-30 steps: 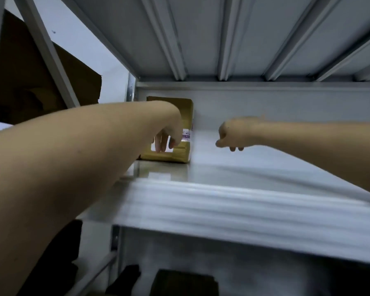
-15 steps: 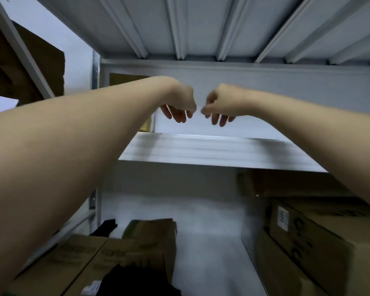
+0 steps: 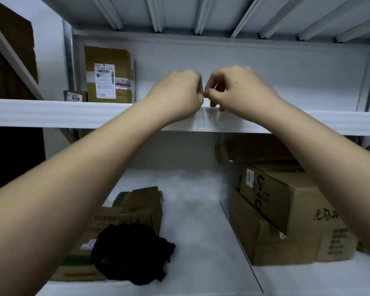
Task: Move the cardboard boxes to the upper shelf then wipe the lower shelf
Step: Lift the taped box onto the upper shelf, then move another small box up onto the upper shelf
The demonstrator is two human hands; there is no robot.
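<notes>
Steel shelving unit, seen from below the upper shelf (image 3: 51, 113), whose white front lip crosses the whole view. The lower shelf (image 3: 190, 210) lies beneath it with a pale, dusty-looking middle strip bare between two groups of cartons.

Right group: stacked cardboard boxes (image 3: 286, 210), the topmost printed carton tilted across the one under it; more cartons stand behind, in shadow. Left group: low flat cartons (image 3: 137, 206) lying on the shelf near its front. All of these are on the lower shelf and, judged from the task, remain to be lifted.

On the upper shelf, far left against the post, a labelled parcel box (image 3: 109, 75) stands upright with a small flat parcel (image 3: 75, 96) just beside it; placing them at the end leaves the long middle and right run free for the larger cartons.

Black cloth (image 3: 132, 253), crumpled on top of the left cartons, is probably the wiping cloth and must come off before those boxes move.

Left hand (image 3: 177, 90) and right hand (image 3: 237, 86) hover side by side at the upper shelf lip, almost touching. Both have fingers (image 3: 214, 101) loosely curled downward and hold nothing visible. Both forearms cross in front of the lower shelf, hiding part of each carton group.
</notes>
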